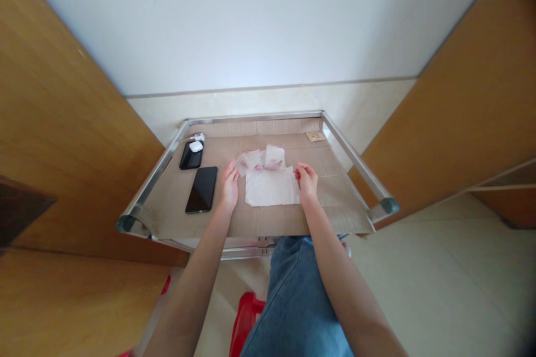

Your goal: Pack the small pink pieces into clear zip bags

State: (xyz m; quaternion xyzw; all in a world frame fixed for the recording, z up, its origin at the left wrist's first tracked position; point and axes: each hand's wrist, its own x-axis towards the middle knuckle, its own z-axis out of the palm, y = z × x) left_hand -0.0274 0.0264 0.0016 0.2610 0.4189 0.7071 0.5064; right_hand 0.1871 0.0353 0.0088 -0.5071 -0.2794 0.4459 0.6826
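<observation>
**Hand state.** The left hand (229, 185) is raised on its wrist, fingers extended and slightly curved, with the fingertips at the edge of the clear plastic bags. No firm grip can be confirmed. The right hand (306, 181) is curled, with the fingertips (298, 174) drawn together at the upper corner of the white sheet. Whether they pinch anything cannot be determined from this view.

**Work items.** The white sheet (271, 189), possibly paper or film, lies flat between the hands. The clear plastic bags (256, 160) lie just beyond it, overlapping its far edge and holding small pink-red items that are too small to identify.

**Surroundings.** Left of the left hand lies a black smartphone (202, 189). Farther out are a second black device (191, 159), a white earbud case (195, 146) resting on it, and a white cable (197, 137). Beyond the right hand, a small tan card (315, 136) sits near the far corner of the cardboard liner (335, 201). This liner covers the metal-framed bench (156, 175), which stands between wooden panels (75, 122) (456, 111) against a white wall (251, 22).
</observation>
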